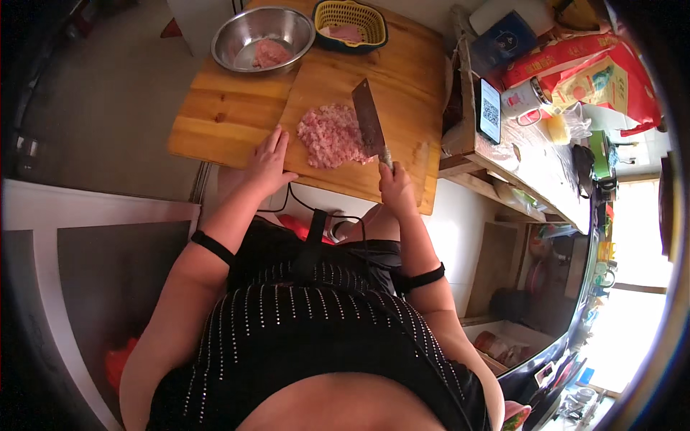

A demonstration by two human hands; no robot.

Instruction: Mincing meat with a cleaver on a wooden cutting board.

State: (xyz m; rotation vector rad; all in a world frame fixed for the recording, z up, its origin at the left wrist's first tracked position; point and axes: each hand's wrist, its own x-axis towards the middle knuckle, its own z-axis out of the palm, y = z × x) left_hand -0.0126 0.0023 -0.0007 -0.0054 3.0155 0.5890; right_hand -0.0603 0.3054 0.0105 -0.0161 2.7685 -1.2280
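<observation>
A flat patch of minced meat (pixel 330 137) lies on the wooden cutting board (pixel 323 86). My right hand (pixel 398 188) grips the handle of a cleaver (pixel 368 116), whose broad blade is at the right edge of the mince. Whether the blade touches the board cannot be made out. To the left of the meat, my left hand (pixel 269 159) rests palm down by the board's near left edge, its fingers slightly apart and holding nothing. Farther back, a stainless steel bowl (pixel 232 48) contains a lump of minced meat (pixel 270 53).
Beside the bowl, a yellow plastic basket (pixel 377 27) in a dark outer basin holds pale pink meat (pixel 345 33). The wooden table (pixel 205 129) carries all of this. On the right-hand shelf (pixel 544 172) are a phone (pixel 489 111), a mug (pixel 520 101) and red packaging (pixel 636 81).
</observation>
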